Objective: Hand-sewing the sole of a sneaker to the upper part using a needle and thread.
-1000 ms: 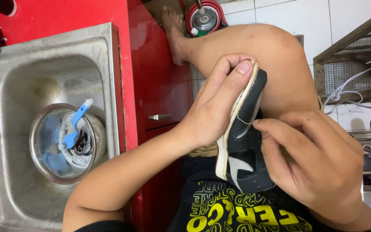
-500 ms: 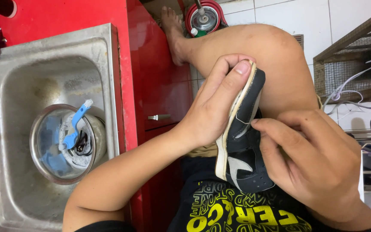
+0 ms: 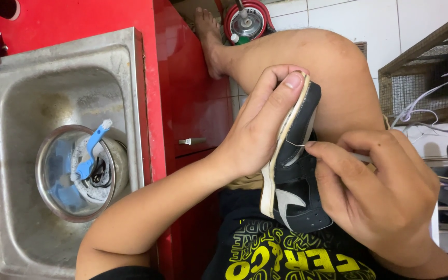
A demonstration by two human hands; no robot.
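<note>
Left hand [image 3: 257, 132] wrapped around a small dark shoe [image 3: 294, 176] with a cream sole, thumb pressed along the sole edge near the upper tip, fingers curled behind; grip closed firmly on the shoe. Shoe held on edge just right of centre, tip toward 12 o'clock, resting against the bare knee [image 3: 333, 72]. Right hand [image 3: 385, 192] at 4 o'clock of the shoe, fingertips pinched narrow on a thin needle-like tool [image 3: 361, 157] at the shoe's side, with a fine thread [image 3: 292, 144] running from the fingertips across the upper toward the sole. Toward 9 o'clock, a steel sink [image 3: 22, 78] set into a red bench [image 3: 79, 21]; inside the sink a round metal bowl [image 3: 45, 176] of soapy water with a blue brush [image 3: 92, 153] leaning on its rim. At 12 o'clock, a bare foot [image 3: 208, 36] on the white tiled floor [image 3: 348, 15], beside a red round container [image 3: 247, 18]. At 3 o'clock, a wooden wire-mesh cage [image 3: 421, 78] with white cables [image 3: 442, 88] draped over it.
</note>
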